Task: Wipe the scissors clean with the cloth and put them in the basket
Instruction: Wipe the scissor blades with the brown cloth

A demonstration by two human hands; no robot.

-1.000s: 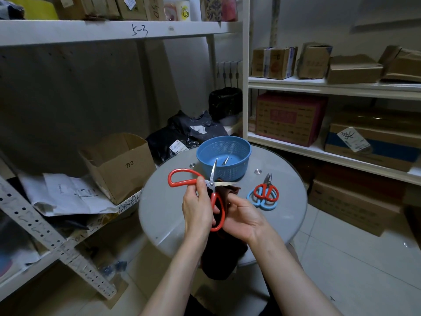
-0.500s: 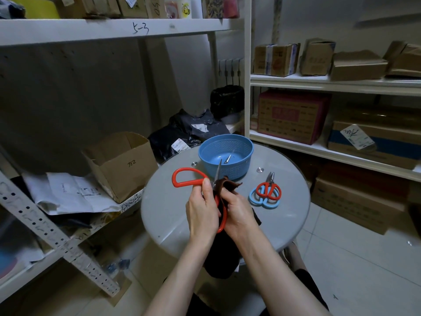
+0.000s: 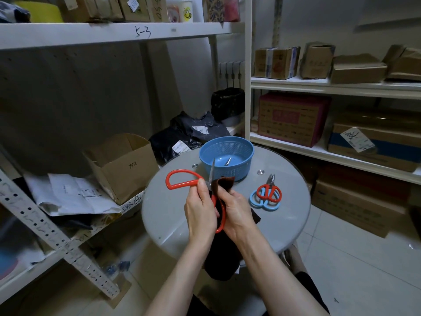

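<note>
The shelf [image 3: 114, 34] edge above you carries handwriting that reads roughly "5-3", and the open cardboard box [image 3: 123, 169] to your left is marked "方2". The tilted label [image 3: 356, 139] on the carton at right has a scrawled character too blurred to read.

Your left hand [image 3: 200, 215] has its grip closed round the red scissors [image 3: 182, 180] near the pivot and holds them up over the bench [image 3: 284, 226], in front of the blue basket [image 3: 238, 171]. Your right hand [image 3: 237, 213] has its grip pinched on the dark cloth [image 3: 225, 184], which it presses against the scissors.

A second ago one blade stuck out bare to the right. Now the cloth covers it and your right hand has come up close beside your left, so only the upright blade shows.

The lower red handle is mostly hidden between your hands, and the cloth's tail drops past the bench edge. A thin metal piece [image 3: 228, 161] lies in the basket, but you cannot tell what it is. The small scissors [image 3: 267, 194] lie on the bench to the right, apart from the basket.
</note>
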